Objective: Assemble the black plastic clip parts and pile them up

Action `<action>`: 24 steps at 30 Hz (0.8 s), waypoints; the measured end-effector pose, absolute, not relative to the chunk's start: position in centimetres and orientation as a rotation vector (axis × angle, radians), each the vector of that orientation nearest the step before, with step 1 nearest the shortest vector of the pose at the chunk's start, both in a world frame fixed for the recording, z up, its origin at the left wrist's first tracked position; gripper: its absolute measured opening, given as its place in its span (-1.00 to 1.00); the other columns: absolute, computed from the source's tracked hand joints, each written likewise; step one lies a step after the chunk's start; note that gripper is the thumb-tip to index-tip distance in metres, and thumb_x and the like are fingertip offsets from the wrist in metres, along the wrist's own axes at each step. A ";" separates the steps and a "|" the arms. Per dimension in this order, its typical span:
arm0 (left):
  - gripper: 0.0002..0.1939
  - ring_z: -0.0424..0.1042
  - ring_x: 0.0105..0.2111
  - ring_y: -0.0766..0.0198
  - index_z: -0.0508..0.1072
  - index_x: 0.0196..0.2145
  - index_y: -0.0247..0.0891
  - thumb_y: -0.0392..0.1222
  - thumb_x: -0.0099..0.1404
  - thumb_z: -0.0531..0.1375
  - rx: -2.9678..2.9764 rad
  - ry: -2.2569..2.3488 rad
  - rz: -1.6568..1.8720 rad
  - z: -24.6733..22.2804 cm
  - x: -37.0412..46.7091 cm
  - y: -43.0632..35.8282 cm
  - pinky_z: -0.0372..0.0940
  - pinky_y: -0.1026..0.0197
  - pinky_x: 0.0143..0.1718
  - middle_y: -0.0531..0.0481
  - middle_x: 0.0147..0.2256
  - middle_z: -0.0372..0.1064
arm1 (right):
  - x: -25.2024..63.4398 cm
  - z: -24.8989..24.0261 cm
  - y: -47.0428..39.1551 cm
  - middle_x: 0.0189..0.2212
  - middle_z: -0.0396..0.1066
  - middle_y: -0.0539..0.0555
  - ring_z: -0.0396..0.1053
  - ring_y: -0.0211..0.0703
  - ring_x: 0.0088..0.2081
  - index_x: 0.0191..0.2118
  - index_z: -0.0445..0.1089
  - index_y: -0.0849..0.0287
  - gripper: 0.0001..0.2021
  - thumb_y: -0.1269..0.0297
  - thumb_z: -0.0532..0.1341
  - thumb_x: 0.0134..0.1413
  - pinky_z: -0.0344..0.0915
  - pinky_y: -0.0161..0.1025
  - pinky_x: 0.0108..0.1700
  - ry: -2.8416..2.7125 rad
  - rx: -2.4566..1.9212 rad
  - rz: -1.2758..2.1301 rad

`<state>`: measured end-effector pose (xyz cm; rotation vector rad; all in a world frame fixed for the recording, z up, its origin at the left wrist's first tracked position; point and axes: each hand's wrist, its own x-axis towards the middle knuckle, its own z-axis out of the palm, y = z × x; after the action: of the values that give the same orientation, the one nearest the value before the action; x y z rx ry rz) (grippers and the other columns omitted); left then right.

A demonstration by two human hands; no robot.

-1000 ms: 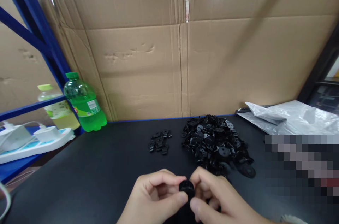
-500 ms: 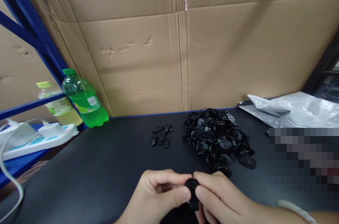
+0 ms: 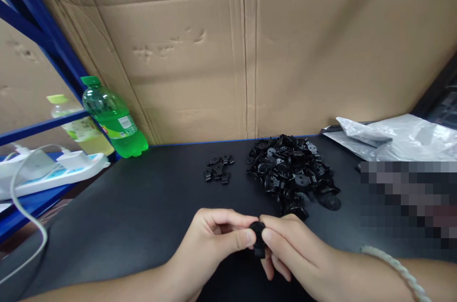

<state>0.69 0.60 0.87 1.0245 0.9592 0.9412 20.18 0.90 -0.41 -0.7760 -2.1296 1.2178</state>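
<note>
Between the fingertips of both hands, near the front of the dark table, is a small black part (image 3: 258, 241) with a rounded top and a narrower lower end. My left hand (image 3: 222, 237) pinches it from the left with thumb and forefinger. From the right, my right hand (image 3: 291, 245) pinches the same part, its lower fingers curled beneath. Beyond the right hand lies a big heap of black round parts (image 3: 291, 173). A small group of black clip-like pieces (image 3: 217, 168) sits left of that heap.
A green bottle (image 3: 123, 125) and a yellowish bottle (image 3: 84, 130) stand at the left by a blue frame (image 3: 53, 59). A white power strip (image 3: 82, 171) with cables is below them. Clear plastic bags (image 3: 410, 137) lie at the right, before a cardboard wall (image 3: 185, 64).
The whole view has shifted, so the table, heap and hands appear higher in the picture. Both hands keep their pinch on the black part.
</note>
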 end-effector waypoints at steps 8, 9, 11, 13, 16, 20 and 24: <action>-0.85 0.42 -0.46 0.35 0.70 -0.41 -0.24 -0.22 -0.01 0.50 1.055 0.958 0.910 1.2 0.4 0.5 0.29 0.35 -0.34 0.02 -0.50 0.58 | 19.9 0.4 1.1 -0.69 0.19 -0.11 0.20 -0.31 -0.65 -0.41 0.14 0.11 -0.62 0.07 -0.15 0.41 0.16 -0.39 -0.56 -2.053 -0.764 1.401; -0.85 0.43 -0.44 0.34 0.70 -0.41 -0.25 -0.22 0.00 0.50 1.062 0.963 0.896 1.2 0.4 0.6 0.30 0.34 -0.32 0.01 -0.48 0.59 | 19.9 0.5 1.1 -0.67 0.23 -0.09 0.19 -0.33 -0.65 -0.41 0.15 0.12 -0.62 0.08 -0.14 0.41 0.15 -0.41 -0.57 -2.055 -0.770 1.403; -0.86 0.44 -0.42 0.31 0.69 -0.40 -0.25 -0.22 0.02 0.49 1.081 0.968 0.873 1.4 0.3 0.7 0.30 0.33 -0.31 -0.01 -0.45 0.59 | 19.9 0.5 1.1 -0.65 0.26 -0.08 0.17 -0.36 -0.65 -0.42 0.16 0.13 -0.63 0.13 -0.12 0.41 0.13 -0.43 -0.57 -2.059 -0.774 1.405; -0.87 0.45 -0.40 0.30 0.69 -0.41 -0.25 -0.21 0.03 0.48 1.111 0.968 0.866 1.5 0.2 0.7 0.31 0.32 -0.30 -0.01 -0.45 0.59 | 20.0 0.4 1.2 -0.66 0.25 -0.09 0.16 -0.37 -0.65 -0.42 0.16 0.13 -0.65 0.17 -0.11 0.41 0.10 -0.44 -0.58 -2.059 -0.779 1.408; -0.89 0.44 -0.40 0.30 0.69 -0.42 -0.24 -0.21 0.04 0.47 1.150 0.970 0.879 1.6 0.2 0.8 0.31 0.32 -0.30 0.00 -0.45 0.57 | 20.1 0.2 1.3 -0.65 0.26 -0.10 0.16 -0.37 -0.64 -0.42 0.15 0.13 -0.67 0.21 -0.10 0.41 0.08 -0.44 -0.59 -2.048 -0.793 1.422; -0.91 0.40 -0.44 0.32 0.68 -0.43 -0.25 -0.22 0.05 0.45 1.222 0.988 0.910 1.6 0.2 0.9 0.30 0.33 -0.34 0.02 -0.49 0.51 | 20.2 0.1 1.4 -0.64 0.26 -0.10 0.18 -0.36 -0.61 -0.42 0.18 0.14 -0.68 0.27 -0.09 0.41 0.14 -0.43 -0.53 -2.043 -0.818 1.426; -0.96 0.38 -0.47 0.34 0.67 -0.43 -0.25 -0.27 0.09 0.41 1.385 0.986 0.960 1.6 0.0 1.0 0.30 0.34 -0.37 0.05 -0.51 0.44 | 20.1 0.2 1.4 -0.62 0.26 -0.10 0.18 -0.35 -0.59 -0.42 0.20 0.15 -0.67 0.29 -0.08 0.42 0.12 -0.42 -0.52 -2.033 -0.826 1.416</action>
<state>0.02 1.01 1.58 1.3853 0.9859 0.9598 20.10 1.44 0.21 -0.8265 -2.0331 1.4165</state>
